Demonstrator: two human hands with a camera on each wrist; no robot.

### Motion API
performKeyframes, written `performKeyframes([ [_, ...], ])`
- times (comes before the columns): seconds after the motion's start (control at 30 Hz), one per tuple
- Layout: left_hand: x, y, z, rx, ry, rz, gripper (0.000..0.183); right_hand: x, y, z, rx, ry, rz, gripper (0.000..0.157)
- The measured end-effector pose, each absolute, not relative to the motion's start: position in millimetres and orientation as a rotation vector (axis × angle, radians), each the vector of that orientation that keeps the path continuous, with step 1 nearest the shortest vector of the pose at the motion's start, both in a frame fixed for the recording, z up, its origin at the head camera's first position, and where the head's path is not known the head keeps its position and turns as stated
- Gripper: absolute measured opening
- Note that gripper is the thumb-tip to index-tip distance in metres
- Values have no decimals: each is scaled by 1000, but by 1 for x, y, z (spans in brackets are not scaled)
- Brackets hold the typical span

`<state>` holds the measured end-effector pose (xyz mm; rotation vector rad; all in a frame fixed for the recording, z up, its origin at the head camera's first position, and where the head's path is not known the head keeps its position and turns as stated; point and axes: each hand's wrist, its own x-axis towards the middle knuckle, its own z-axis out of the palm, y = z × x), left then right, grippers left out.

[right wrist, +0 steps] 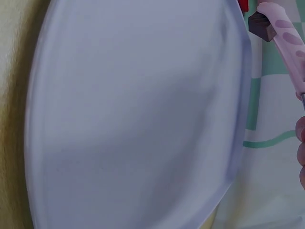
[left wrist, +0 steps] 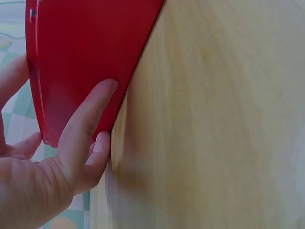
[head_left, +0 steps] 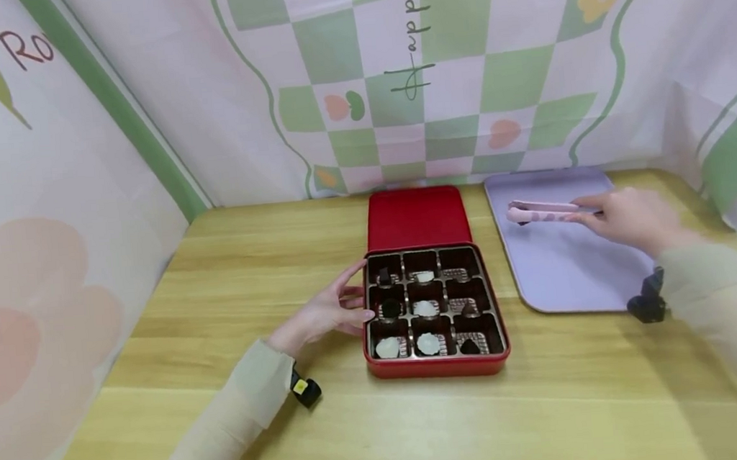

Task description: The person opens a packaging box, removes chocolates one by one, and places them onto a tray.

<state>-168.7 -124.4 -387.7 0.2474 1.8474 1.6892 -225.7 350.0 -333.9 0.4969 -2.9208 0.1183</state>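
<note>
A red tin [head_left: 438,367] stands on the table, its dark insert divided into several compartments holding dark and white chocolates. The back right compartment shows just its ridged floor. My left hand [head_left: 326,313] rests against the tin's left side, fingers spread; in the left wrist view the thumb [left wrist: 88,114] lies along the red wall. Over the lilac tray [head_left: 574,286], my right hand [head_left: 640,217] grips pink tongs [head_left: 549,213]. Between the tong tips sits a dark chocolate piece [right wrist: 261,26], seen in the right wrist view.
The tin's red lid [head_left: 416,217] lies open behind it. To the right of the tin is the tray, near the table's back edge. A printed checkered cloth [head_left: 449,94] hangs behind the wooden table [head_left: 423,428].
</note>
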Motion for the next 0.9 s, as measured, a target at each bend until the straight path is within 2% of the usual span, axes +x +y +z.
performKeyframes([
  [0.27, -169, -125, -386, 243, 1852, 1677, 93, -233, 354, -340, 479, -3023, 72, 50],
  [0.9, -170, -124, -388, 233, 1854, 1686, 93, -234, 360, -352, 501, -2930, 208, 50],
])
